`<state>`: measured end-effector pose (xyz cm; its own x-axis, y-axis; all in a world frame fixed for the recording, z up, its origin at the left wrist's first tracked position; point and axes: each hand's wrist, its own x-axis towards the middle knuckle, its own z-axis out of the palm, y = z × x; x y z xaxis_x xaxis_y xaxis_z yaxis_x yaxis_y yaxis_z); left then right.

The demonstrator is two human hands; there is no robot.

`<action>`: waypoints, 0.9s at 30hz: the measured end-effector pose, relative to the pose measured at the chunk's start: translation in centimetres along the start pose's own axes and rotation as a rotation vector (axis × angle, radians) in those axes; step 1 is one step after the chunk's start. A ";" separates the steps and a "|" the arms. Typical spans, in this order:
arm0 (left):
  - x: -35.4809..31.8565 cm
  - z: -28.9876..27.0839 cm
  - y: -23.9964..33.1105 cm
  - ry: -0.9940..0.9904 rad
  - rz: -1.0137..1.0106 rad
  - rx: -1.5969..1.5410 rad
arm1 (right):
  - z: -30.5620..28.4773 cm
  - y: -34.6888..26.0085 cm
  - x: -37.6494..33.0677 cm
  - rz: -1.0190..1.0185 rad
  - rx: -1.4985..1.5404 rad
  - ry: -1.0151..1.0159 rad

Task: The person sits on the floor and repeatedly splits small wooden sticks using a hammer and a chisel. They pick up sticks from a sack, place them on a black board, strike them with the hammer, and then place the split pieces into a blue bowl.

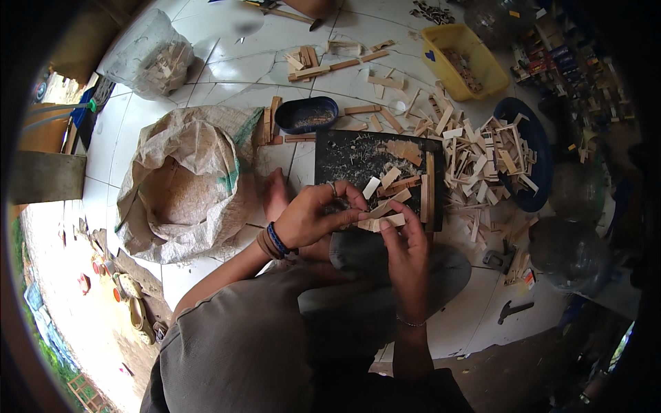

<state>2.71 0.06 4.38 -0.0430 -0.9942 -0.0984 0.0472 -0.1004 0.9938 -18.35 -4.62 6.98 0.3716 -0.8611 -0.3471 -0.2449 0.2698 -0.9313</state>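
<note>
Above my lap, at the near edge of a black board (337,155), both hands work on small pale wood strips (391,221). My right hand (407,251) is closed, its thumb and fingers pinching the strips at their right ends. My left hand (317,215) is closed at the left end, thumb and forefinger pressed together there; whether it grips a strip or some smaller thing between the fingertips is hard to make out. On the board just beyond lie several loose wood pieces (390,177), longer strips (430,182) along its right side, and scattered shavings.
A large pile of wood pieces (482,162) spills from a blue basin (540,141) at right. Beyond stand a yellow tub (485,58) and a dark blue oval dish (289,124). An open woven sack (148,227) sits at left. A hammer (513,311) lies at lower right.
</note>
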 end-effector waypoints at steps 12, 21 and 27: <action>-0.2 1.6 0.2 0.093 0.030 -0.018 | 0.2 -0.2 -0.1 -0.042 0.018 0.024; -0.3 1.3 0.2 0.103 0.207 0.225 | 0.9 0.2 -0.1 -0.053 0.062 0.026; -0.5 1.3 -0.1 0.096 0.207 0.179 | 1.1 0.3 -0.1 -0.104 0.058 0.045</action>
<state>1.38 0.57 4.41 0.0440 -0.9928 0.1115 -0.1316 0.1048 0.9857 -17.46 -3.93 6.61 0.3515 -0.9037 -0.2443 -0.1549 0.2012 -0.9672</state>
